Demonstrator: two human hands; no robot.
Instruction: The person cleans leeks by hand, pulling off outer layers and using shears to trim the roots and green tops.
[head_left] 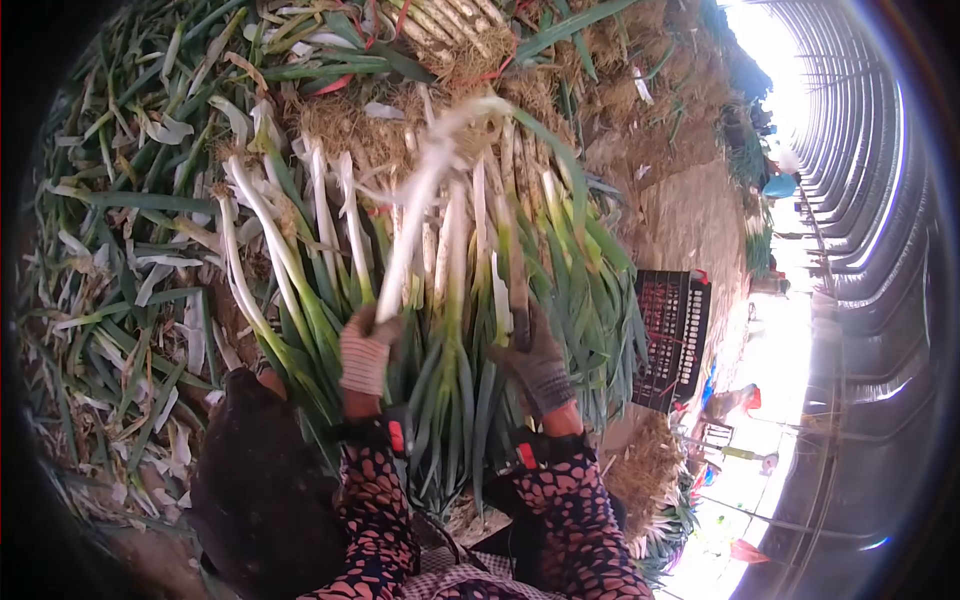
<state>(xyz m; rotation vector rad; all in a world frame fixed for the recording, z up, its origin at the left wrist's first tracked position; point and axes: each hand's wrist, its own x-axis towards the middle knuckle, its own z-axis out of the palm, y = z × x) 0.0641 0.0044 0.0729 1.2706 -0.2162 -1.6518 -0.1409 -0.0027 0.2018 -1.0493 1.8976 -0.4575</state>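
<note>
— Left hand (366,345)?
— In a pale striped knit glove, just left of centre frame, clenched around one long white-stalked green onion (415,215). Stalk raised, tilted toward upper right, root end blurred near top centre.
— Right hand (538,365)?
— In a grey-brown knit glove, just right of centre, curled over the stalks in the heap of white-and-green long onions (470,300). Gripping one stalk or merely pressing on several: cannot tell.
— Whereabouts of that heap?
— Spread across mid-frame, white shanks pointing up the frame, green leaves fanning down toward the forearms. Both hands at its lower edge, apart from each other, a few stalks between them.
— Sleeves?
— Dark fabric with pink blotch pattern (375,500), lower centre, each with a red-and-black cuff at the wrist.
— Around it all?
— Loose litter of stripped green leaves and pale dry skins (110,260) filling the left side. Tied bundle of pale onions with a red band (450,35) at top centre. Tangled straw-coloured roots and earth behind the heap (350,125). Black slatted plastic crate (672,335) to the right of the heap, tipped on edge. Dark rounded shape (255,460) at lower left, beside the left forearm; unclear what. Ribbed arched greenhouse roof (860,150) at far right, brightly lit.
</note>
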